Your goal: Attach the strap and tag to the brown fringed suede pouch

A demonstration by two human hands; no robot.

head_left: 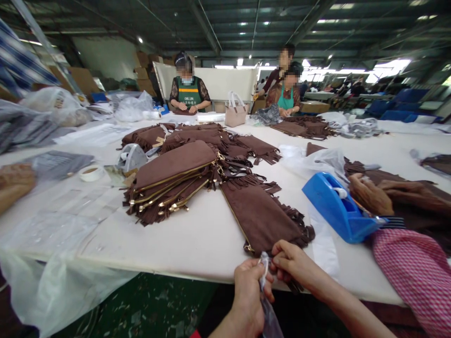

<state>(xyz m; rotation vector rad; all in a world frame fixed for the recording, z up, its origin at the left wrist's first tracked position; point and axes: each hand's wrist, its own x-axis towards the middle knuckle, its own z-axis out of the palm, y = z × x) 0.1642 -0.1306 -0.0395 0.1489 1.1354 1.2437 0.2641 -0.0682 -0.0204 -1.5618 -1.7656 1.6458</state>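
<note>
At the table's front edge my left hand point(249, 293) is closed round a gathered strip of clear plastic point(269, 312), which hangs below the edge. My right hand point(289, 264) pinches beside it, its fingertips at the near end of a brown fringed pouch point(262, 213); what they hold is too small to make out. That pouch lies flat with its gold zipper along the left side. To its left sits a stack of brown pouches point(176, 164) with gold zippers and fringes.
A blue tape dispenser point(329, 206) stands right, near another person's hands and checked sleeve point(412, 272). A tape roll point(91, 173) and plastic bags point(45, 239) lie left. Another hand point(16, 185) shows far left. People work across the table beside a beige handbag point(235, 115).
</note>
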